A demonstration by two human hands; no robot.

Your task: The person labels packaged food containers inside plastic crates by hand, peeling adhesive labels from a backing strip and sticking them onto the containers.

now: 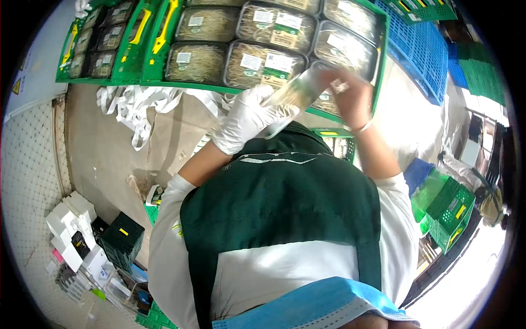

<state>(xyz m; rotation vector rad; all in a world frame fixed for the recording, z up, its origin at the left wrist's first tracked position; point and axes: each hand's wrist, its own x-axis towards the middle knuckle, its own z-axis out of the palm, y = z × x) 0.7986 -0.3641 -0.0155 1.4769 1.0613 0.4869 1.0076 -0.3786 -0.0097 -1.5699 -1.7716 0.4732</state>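
My left hand (246,118), in a white glove, is closed on the lower left end of a clear plastic tray of sprouts (298,96). The tray is tilted and blurred, held just over the near edge of the green crate (211,89). My bare right hand (350,98) is at the tray's upper right end; motion smears its fingers, and something small and whitish shows by them. Whether it grips the tray I cannot tell. Labelled packs of pale sprouts (266,63) lie in rows in the crate beyond both hands.
Another green crate with dark packs (104,41) stands at the left, where a white-gloved hand (82,6) shows. White strapping (137,112) hangs below the crate. A blue plastic pallet (419,49) is at the right. Green crates (446,211) stand lower right, a dark crate (121,238) lower left.
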